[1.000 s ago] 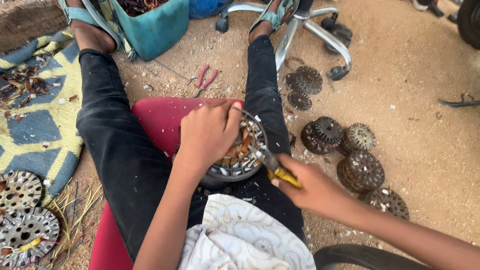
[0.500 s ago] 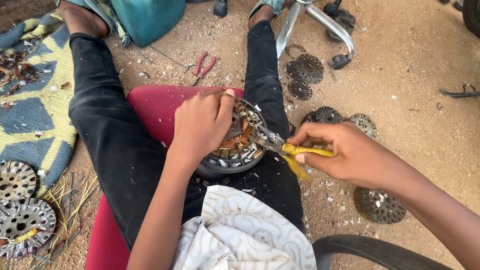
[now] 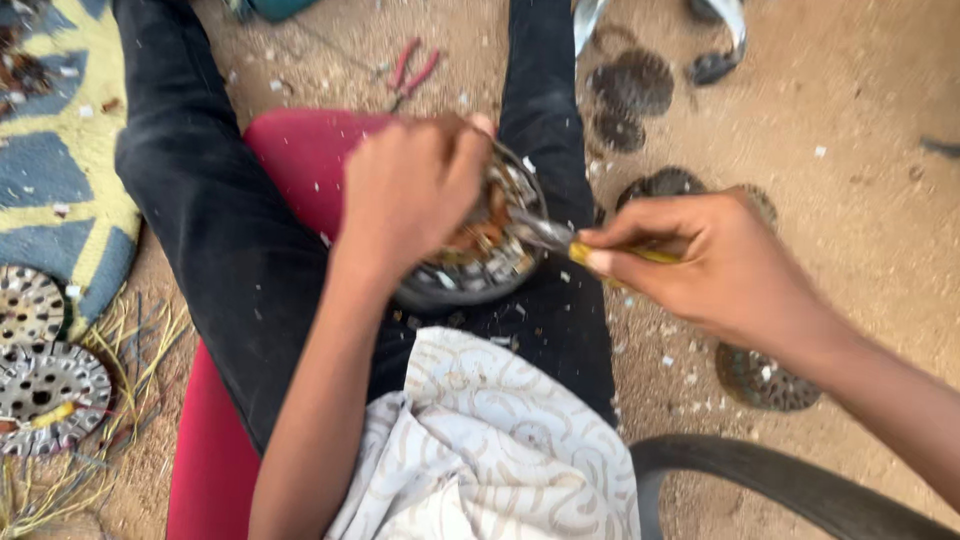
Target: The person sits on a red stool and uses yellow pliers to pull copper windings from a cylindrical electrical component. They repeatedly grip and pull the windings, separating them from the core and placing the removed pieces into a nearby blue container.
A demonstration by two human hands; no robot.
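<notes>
A round metal motor stator (image 3: 480, 262) with copper windings rests on my lap between my black-trousered legs. My left hand (image 3: 410, 190) lies over its top and grips it, hiding much of it. My right hand (image 3: 700, 262) holds yellow-handled pliers (image 3: 560, 240) from the right, their metal jaws reaching into the windings. Small white flecks lie scattered on my trousers.
A red cushion (image 3: 300, 160) lies under my legs. Red-handled pliers (image 3: 412, 70) lie on the sandy ground ahead. Several round stators lie to the right (image 3: 640, 85) and on the left (image 3: 45, 385) by loose wires. A patterned mat (image 3: 60, 150) lies left; a dark tyre rim (image 3: 780, 480) curves bottom right.
The view has tilted down and closer. My right hand has risen and brought the pliers level into the stator's right side. My left hand stays on the stator.
</notes>
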